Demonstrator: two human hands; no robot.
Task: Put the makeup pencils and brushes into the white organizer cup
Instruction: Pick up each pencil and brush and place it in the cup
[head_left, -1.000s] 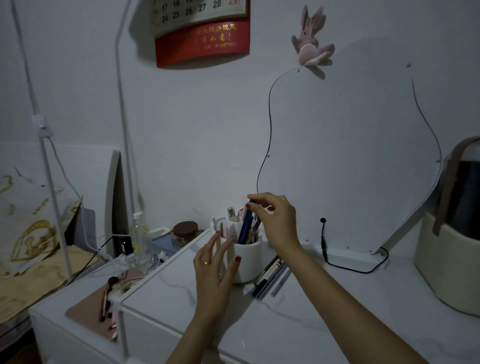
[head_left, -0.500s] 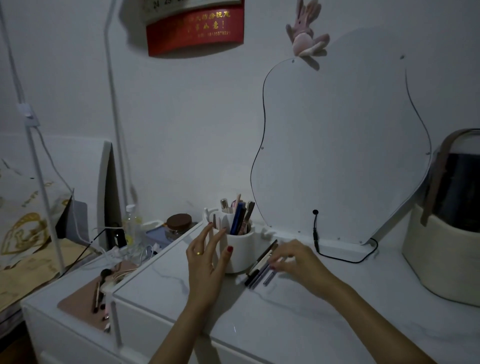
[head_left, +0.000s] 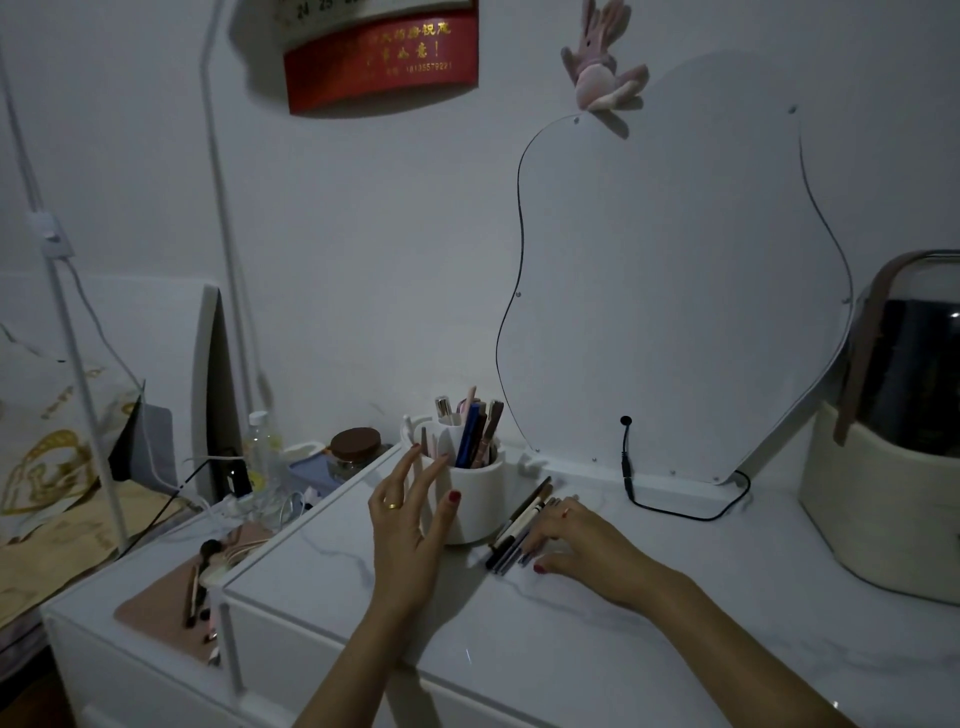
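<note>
The white organizer cup (head_left: 470, 501) sits on the marble-look table (head_left: 597, 649), just in front of the left bottom edge of the wavy mirror (head_left: 675, 270). It's already got a bunch of stuff standing up in it: a dark blue pencil (head_left: 467, 436), a few pinkish and brown sticks, and a silver-capped tube in the back section. Can't tell exactly how many pieces.

Right beside the cup on its right there's a little pile of loose pencils (head_left: 519, 527) lying flat on the table, dark ones plus a pale one, all pointing roughly toward the mirror.

The right hand (head_left: 576, 540) is flat down on that pile, fingers spread over the pencils, touching them but the grip isn't closed around anything that I can see. The left hand (head_left: 410, 525) is up next to the cup's left side, fingers apart and curled loosely, thumb near the cup wall, holding nothing. Can't tell if it's actually touching the cup.

Rest of the room: black cable (head_left: 670, 506) runs from the mirror base across the table. Off to the right is a cream case with a dark dome lid (head_left: 893, 441). On the lower side unit to the left there's a pink mat (head_left: 171, 613) with some brushes on it, a brown-lidded jar (head_left: 358, 449), and a plastic bottle (head_left: 262, 452). Red calendar (head_left: 382, 57) and a pink plush bunny (head_left: 597, 73) up on the wall. Pretty dim lighting overall.
</note>
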